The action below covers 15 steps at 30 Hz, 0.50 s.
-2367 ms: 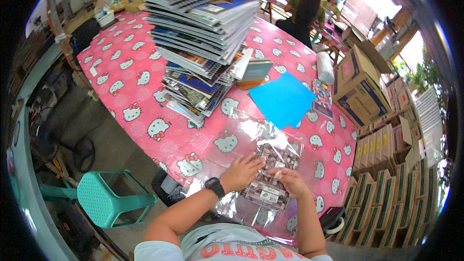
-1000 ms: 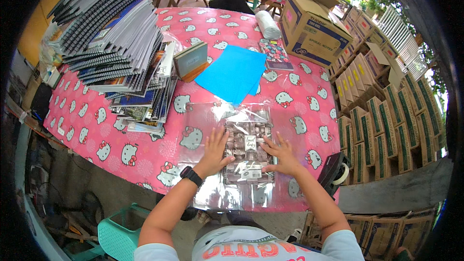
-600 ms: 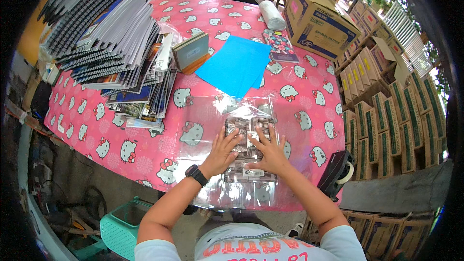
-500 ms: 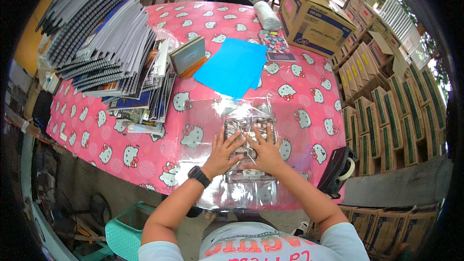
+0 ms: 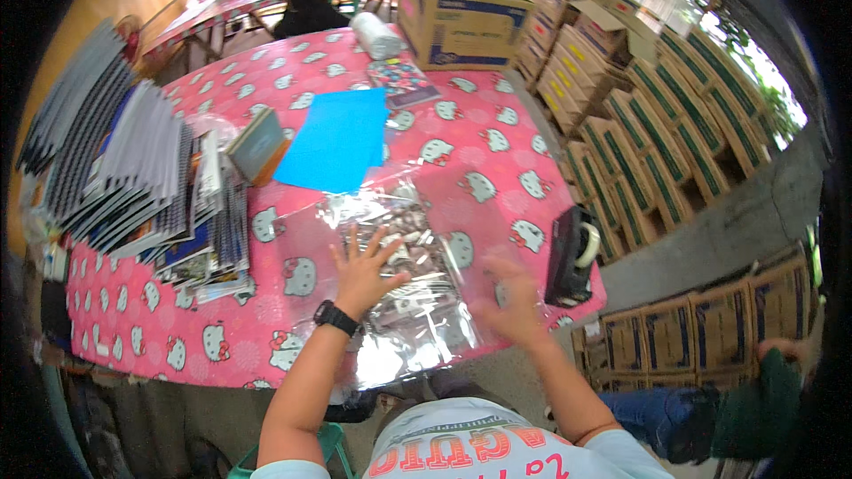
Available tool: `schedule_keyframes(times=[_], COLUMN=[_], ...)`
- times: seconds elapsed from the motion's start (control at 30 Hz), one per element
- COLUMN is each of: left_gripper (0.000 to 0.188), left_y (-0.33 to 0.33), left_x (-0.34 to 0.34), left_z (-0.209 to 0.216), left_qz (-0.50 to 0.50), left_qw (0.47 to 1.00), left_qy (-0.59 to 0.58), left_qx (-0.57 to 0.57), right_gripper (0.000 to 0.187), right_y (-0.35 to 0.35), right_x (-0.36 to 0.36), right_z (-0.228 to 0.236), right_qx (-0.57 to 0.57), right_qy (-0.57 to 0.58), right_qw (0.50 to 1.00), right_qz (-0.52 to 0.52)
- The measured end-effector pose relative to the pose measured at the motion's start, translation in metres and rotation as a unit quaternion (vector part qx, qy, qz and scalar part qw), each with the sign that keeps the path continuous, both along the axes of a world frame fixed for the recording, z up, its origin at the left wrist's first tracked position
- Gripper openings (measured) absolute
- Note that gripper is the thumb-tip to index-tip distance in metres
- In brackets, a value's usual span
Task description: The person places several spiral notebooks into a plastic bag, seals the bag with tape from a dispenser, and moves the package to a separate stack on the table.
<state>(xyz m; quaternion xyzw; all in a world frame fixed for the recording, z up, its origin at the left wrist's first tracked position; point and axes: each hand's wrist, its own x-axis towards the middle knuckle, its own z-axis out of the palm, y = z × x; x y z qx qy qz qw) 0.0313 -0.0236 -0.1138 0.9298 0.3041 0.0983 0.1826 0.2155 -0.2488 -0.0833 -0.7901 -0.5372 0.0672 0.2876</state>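
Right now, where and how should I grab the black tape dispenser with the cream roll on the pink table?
Probably by the long body of the black tape dispenser, gripped across its narrow width. Come from above and the left, where your right hand is: the round cream tape roll sits toward the right, so I'd keep off it.

shirt (image 5: pixel 461 435): we see large red lettering, a smaller dark line above it and pinkish script below.
big carton (image 5: pixel 466 22): we make out dark lettering by a blue band.
brown cartons (image 5: pixel 568 80): we see yellow labels, too small for us to read.
green-banded cartons (image 5: pixel 635 133): we cannot read the bands.
notebook (image 5: pixel 417 248): glare and blur hide its print from us.
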Motion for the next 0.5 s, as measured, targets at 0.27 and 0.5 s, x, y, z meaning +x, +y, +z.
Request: schedule_keyframes(times=[0.27, 0.5], left_gripper=[0.067, 0.066], left_y=[-0.004, 0.002], left_x=[0.005, 0.000], left_z=[0.010, 0.005], left_qz=[-0.024, -0.010], left_qw=[1.000, 1.000], left_qy=[-0.001, 0.017], left_qx=[-0.001, -0.003], right_gripper=[0.054, 0.050], right_y=[-0.133, -0.113], right_x=[0.115, 0.083], right_z=[-0.017, -0.004], right_qx=[0.167, 0.299], right_qy=[0.261, 0.321], right_qw=[0.865, 0.829], right_qz=[-0.395, -0.347])
